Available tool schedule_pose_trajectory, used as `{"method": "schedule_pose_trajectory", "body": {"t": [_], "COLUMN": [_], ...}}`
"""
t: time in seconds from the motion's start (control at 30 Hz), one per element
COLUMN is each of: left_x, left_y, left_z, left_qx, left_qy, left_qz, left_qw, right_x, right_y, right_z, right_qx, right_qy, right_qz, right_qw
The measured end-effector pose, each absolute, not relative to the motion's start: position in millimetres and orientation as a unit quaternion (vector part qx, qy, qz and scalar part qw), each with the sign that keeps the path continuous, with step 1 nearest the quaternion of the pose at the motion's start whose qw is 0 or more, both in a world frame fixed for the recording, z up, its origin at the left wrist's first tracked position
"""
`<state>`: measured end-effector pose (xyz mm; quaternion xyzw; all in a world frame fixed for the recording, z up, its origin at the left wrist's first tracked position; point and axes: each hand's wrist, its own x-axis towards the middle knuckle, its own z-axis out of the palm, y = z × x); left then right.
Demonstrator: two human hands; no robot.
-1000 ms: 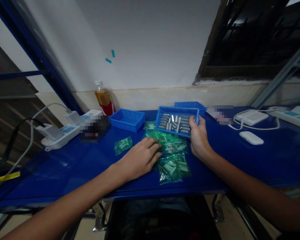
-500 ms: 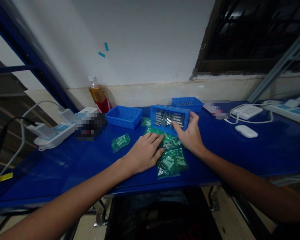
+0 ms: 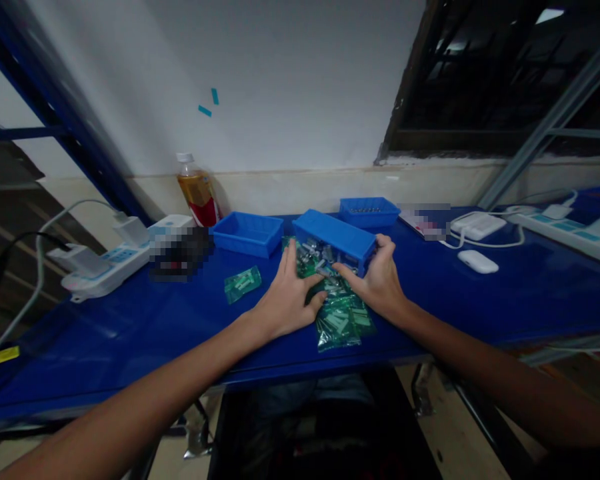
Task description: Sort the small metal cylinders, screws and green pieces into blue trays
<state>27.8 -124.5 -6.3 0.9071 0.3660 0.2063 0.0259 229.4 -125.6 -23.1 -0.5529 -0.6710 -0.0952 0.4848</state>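
Note:
My right hand (image 3: 377, 277) grips the right end of a blue plastic bin (image 3: 336, 233), which is tipped far over with its open side facing down and toward me. Loose metal pins (image 3: 323, 257) lie spilled below it on top of green plastic bags (image 3: 340, 320) that hold similar small parts. On the left of this pile rests my left hand (image 3: 293, 293), fingers spread and holding nothing, its fingertips beside the pins. A single green bag (image 3: 243, 283) lies apart, to the left of that hand.
Behind stand an open blue bin (image 3: 250, 233) and another blue bin (image 3: 370, 211) with small parts inside. A drink bottle (image 3: 199, 190) is near the wall. Power strips (image 3: 130, 257) lie left and right; a white case (image 3: 477, 261) sits at right.
My right hand has turned the bin from a steep tilt to nearly upside down, and the metal pins have poured onto the bags. My left hand's fingers have spread and risen.

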Motion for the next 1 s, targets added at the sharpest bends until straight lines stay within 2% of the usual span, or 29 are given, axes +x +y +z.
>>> {"method": "schedule_pose_trajectory", "body": {"t": [0.2, 0.57, 0.7, 0.83, 1.0], "left_x": [28.1, 26.8, 25.8, 24.3, 16.6], "left_y": [-121.1, -122.7, -122.9, -123.2, -126.0], "left_z": [-10.4, -10.4, -8.9, -6.0, 5.7], "left_qx": [0.910, 0.903, 0.902, 0.907, 0.907], "left_qy": [0.368, 0.370, 0.382, 0.373, 0.367], "left_qz": [0.184, 0.210, 0.192, 0.181, 0.179], "left_qw": [0.042, 0.050, 0.060, 0.076, 0.106], "right_x": [227.7, 245.5, 253.8, 248.4, 233.3], "right_y": [-125.4, -103.0, -72.1, -11.5, 58.3], "right_z": [-25.6, -14.1, 5.2, 48.2, 81.5], "right_qx": [-0.522, -0.434, -0.468, -0.550, -0.712], "right_qy": [-0.696, -0.727, -0.685, -0.622, -0.557], "right_qz": [-0.138, -0.172, -0.173, -0.138, -0.077], "right_qw": [0.472, 0.504, 0.531, 0.540, 0.420]}}
